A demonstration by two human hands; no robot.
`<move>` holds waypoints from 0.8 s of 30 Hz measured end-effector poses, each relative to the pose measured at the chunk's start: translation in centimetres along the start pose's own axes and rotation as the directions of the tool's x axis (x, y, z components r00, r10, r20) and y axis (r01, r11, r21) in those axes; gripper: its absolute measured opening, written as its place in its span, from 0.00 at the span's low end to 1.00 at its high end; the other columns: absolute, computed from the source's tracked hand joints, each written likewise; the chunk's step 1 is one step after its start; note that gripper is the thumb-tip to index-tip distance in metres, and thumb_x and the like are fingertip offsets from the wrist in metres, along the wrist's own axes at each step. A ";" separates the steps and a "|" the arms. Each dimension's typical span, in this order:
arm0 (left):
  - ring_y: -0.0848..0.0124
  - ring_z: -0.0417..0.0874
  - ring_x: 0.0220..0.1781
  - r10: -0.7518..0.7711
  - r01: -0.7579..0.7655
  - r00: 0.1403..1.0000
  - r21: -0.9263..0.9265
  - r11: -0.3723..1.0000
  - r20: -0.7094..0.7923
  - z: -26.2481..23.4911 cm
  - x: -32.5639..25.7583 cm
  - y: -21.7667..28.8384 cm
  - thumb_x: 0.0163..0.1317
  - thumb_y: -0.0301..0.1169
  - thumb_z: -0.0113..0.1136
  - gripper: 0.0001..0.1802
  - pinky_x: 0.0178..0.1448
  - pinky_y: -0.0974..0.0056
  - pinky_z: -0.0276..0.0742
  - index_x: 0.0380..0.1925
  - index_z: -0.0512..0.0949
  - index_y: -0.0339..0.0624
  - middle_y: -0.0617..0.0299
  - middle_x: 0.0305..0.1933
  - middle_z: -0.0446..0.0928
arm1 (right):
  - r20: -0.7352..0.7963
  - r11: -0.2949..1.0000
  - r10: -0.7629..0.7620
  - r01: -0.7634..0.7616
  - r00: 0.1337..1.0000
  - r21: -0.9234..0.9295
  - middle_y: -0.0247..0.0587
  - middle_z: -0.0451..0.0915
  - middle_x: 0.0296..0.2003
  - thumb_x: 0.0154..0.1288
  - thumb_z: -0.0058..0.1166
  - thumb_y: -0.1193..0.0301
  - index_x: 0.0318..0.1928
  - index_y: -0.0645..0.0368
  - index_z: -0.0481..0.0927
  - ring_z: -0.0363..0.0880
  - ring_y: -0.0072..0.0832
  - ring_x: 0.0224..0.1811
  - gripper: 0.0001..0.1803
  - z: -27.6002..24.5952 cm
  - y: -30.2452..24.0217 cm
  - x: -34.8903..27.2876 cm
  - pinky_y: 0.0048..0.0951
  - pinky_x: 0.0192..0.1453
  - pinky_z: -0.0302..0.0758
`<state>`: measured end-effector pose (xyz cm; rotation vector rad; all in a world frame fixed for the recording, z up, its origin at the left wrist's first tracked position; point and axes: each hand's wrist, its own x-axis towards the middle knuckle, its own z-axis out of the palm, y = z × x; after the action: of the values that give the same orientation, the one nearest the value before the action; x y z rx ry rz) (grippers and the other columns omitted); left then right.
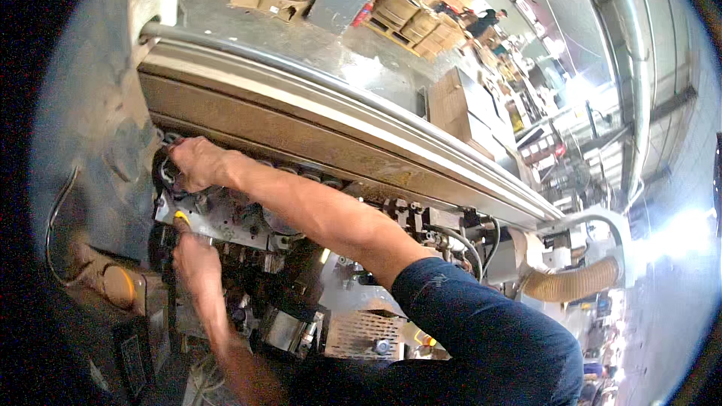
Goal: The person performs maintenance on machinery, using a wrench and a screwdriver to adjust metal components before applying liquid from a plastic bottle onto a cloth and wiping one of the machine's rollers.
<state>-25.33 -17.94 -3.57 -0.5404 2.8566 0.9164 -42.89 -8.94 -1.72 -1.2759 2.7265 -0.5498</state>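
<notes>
Head view: left hand (pixel 197 262) seemingly grasping yellow piece (pixel 181 216) by plate (pixel 218 227) — right hand (pixel 200 165) reaching beyond, can't tell grip; loose hold could be dropping piece into machine (pixel 302 274).

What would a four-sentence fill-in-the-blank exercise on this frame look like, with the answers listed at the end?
1. The right hand is ____ in the picture than the left hand.
2. The small object at the left hand's upper end is bright ____.
3. The sleeve on the right arm is dark ____.
4. The ribbed hose curves in the ____ half of the picture.

Missing words: higher; yellow; blue; right.
</notes>
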 end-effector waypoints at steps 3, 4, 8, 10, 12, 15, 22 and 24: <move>0.40 0.83 0.41 0.065 -0.068 0.997 -0.078 0.995 -0.036 -2.5 -0.8 2.1 0.60 0.24 0.50 0.34 0.44 0.44 0.76 0.70 0.61 0.34 0.34 0.36 0.80 | 0.041 0.996 0.072 -0.074 0.997 0.058 0.59 0.83 0.33 0.45 0.70 0.61 0.36 0.66 0.82 0.83 0.54 0.42 0.22 -0.8 0.8 -1.7 0.43 0.47 0.80; 0.40 0.83 0.41 0.047 -0.049 0.998 -0.061 0.997 -0.039 -1.8 -0.5 2.2 0.60 0.24 0.51 0.33 0.43 0.44 0.76 0.69 0.63 0.34 0.34 0.36 0.81 | 0.014 0.997 0.062 -0.062 0.998 0.034 0.60 0.83 0.32 0.44 0.70 0.60 0.34 0.65 0.83 0.83 0.54 0.41 0.22 -0.8 1.1 -1.7 0.43 0.47 0.80; 0.43 0.84 0.41 0.046 -0.051 0.998 -0.124 0.991 -0.041 1.0 0.9 0.1 0.62 0.26 0.53 0.27 0.44 0.45 0.78 0.62 0.71 0.34 0.37 0.37 0.82 | -0.011 0.992 0.088 -0.088 0.996 -0.086 0.59 0.82 0.28 0.41 0.69 0.59 0.28 0.66 0.83 0.84 0.52 0.37 0.21 0.9 0.8 -0.5 0.43 0.43 0.82; 0.44 0.85 0.41 0.073 -0.080 0.997 -0.238 0.968 -0.037 -0.7 1.1 -1.6 0.61 0.27 0.54 0.25 0.44 0.45 0.78 0.60 0.73 0.35 0.38 0.37 0.82 | 0.009 0.993 0.065 -0.064 0.998 -0.102 0.58 0.83 0.29 0.45 0.65 0.57 0.28 0.67 0.84 0.85 0.49 0.35 0.22 0.2 -0.8 -0.1 0.43 0.43 0.83; 0.46 0.86 0.40 -0.071 0.061 0.993 -0.102 0.993 -0.098 -3.1 -1.7 0.2 0.59 0.30 0.58 0.16 0.44 0.46 0.81 0.46 0.80 0.35 0.40 0.35 0.83 | 0.161 0.976 0.184 -0.161 0.970 -0.146 0.56 0.84 0.32 0.55 0.62 0.50 0.31 0.63 0.86 0.85 0.47 0.36 0.24 -1.7 -4.1 0.3 0.44 0.44 0.82; 0.45 0.87 0.39 -0.040 0.040 0.999 -0.054 0.998 0.006 0.8 0.3 -0.1 0.61 0.29 0.56 0.10 0.44 0.47 0.82 0.33 0.83 0.34 0.40 0.34 0.83 | 0.141 0.961 0.259 -0.240 0.956 -0.136 0.52 0.85 0.41 0.56 0.66 0.48 0.47 0.60 0.82 0.84 0.45 0.47 0.29 -1.8 -2.8 -0.4 0.46 0.52 0.79; 0.42 0.86 0.40 -0.094 0.094 0.996 -0.118 0.989 0.010 -0.1 -0.8 0.0 0.64 0.31 0.53 0.33 0.43 0.44 0.81 0.66 0.61 0.25 0.34 0.35 0.82 | 0.080 0.959 0.284 -0.281 0.956 -0.044 0.55 0.82 0.51 0.55 0.68 0.48 0.64 0.62 0.72 0.79 0.43 0.59 0.43 -1.9 -5.6 -0.8 0.39 0.64 0.73; 0.42 0.86 0.40 0.003 -0.009 0.999 -0.128 0.992 -0.040 -1.4 -0.5 0.4 0.64 0.31 0.54 0.35 0.43 0.43 0.81 0.68 0.58 0.24 0.35 0.36 0.82 | 0.071 0.974 0.228 -0.228 0.971 0.004 0.55 0.82 0.51 0.55 0.68 0.47 0.65 0.63 0.71 0.79 0.42 0.59 0.45 -2.4 -4.5 -1.2 0.39 0.64 0.73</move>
<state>-24.98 -18.29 -2.13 -0.5690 2.8504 1.1078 -39.32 -9.98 2.07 -0.9411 2.7552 -0.4876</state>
